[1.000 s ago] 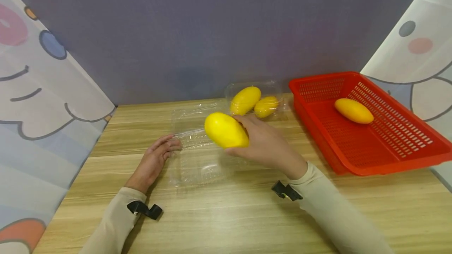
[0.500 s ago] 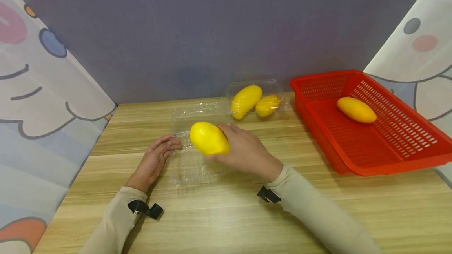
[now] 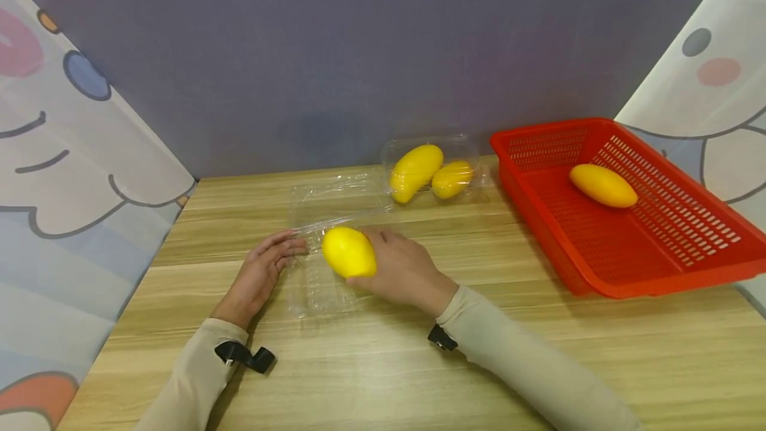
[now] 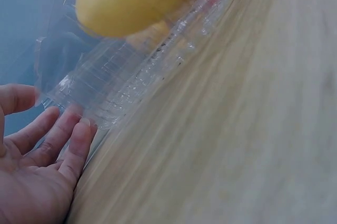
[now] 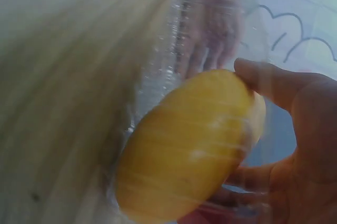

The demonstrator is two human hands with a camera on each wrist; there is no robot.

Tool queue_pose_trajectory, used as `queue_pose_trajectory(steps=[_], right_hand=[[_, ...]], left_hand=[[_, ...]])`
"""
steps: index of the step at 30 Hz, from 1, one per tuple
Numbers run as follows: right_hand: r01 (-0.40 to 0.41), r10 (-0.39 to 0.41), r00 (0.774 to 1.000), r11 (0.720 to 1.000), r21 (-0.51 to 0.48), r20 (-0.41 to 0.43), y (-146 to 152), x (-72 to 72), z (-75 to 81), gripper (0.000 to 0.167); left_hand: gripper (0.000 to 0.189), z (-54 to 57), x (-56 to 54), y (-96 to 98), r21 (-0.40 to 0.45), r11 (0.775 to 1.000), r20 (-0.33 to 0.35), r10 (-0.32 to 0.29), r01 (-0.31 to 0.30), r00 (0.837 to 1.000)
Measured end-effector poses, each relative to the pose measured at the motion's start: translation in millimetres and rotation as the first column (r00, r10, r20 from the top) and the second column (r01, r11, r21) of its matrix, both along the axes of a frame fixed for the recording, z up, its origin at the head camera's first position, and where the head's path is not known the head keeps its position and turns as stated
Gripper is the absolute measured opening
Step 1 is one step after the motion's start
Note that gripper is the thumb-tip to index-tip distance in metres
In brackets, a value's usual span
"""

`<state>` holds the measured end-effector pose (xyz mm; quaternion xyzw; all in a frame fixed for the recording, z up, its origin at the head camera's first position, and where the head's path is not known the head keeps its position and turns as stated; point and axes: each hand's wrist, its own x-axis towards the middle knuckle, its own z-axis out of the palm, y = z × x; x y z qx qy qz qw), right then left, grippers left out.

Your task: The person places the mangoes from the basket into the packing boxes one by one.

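My right hand [image 3: 403, 265] grips a yellow mango [image 3: 349, 253] over the front part of a clear plastic clamshell box [image 3: 311, 285]. In the right wrist view the mango [image 5: 184, 150] shows through the clear wall, so it is at least partly inside. Thumb and fingers hold it from one side. My left hand [image 3: 263, 275] rests at the box's left side, its fingers [image 4: 58, 134] loosely extended and touching the plastic. The box's lid [image 3: 341, 201] lies folded back toward the wall.
Behind, a second clear box [image 3: 433, 145] holds a larger mango [image 3: 417, 171] and a smaller one [image 3: 452, 179]. On the right stands a red plastic basket [image 3: 550, 245] with one mango [image 3: 603, 185] in it. A grey partition [image 3: 383, 52] borders the table's far edge.
My right hand has carried the mango leftward and down into the front part of the clear box. The left hand has stayed at the box's side.
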<state>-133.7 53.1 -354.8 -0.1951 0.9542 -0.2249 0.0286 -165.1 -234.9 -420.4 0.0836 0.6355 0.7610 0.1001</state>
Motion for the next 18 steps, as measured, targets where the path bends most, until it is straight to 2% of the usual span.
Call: queue_pose_trajectory(steps=[7, 12, 18], right_hand=[[0.006, 0.002, 0.997, 0.994, 0.109, -0.071, -6, 1.9, -8.8, 0.081], [-0.005, 0.012, 0.996, 0.996, 0.089, -0.083, -6, 4.0, -9.8, 0.082], [-0.076, 0.080, 0.996, 0.993, 0.089, -0.044, 4, 5.3, 1.6, 0.080]], left_hand=[[0.028, -0.6, 0.1, 1.5, -0.006, 1.000, -0.014, 0.009, -0.009, 1.000], [0.032, -1.6, 1.1, 1.0, -0.016, 1.000, -0.012, 0.008, -0.008, 1.000], [0.036, -1.1, 1.3, 1.1, -0.003, 1.000, -0.019, 0.000, 0.000, 1.000]])
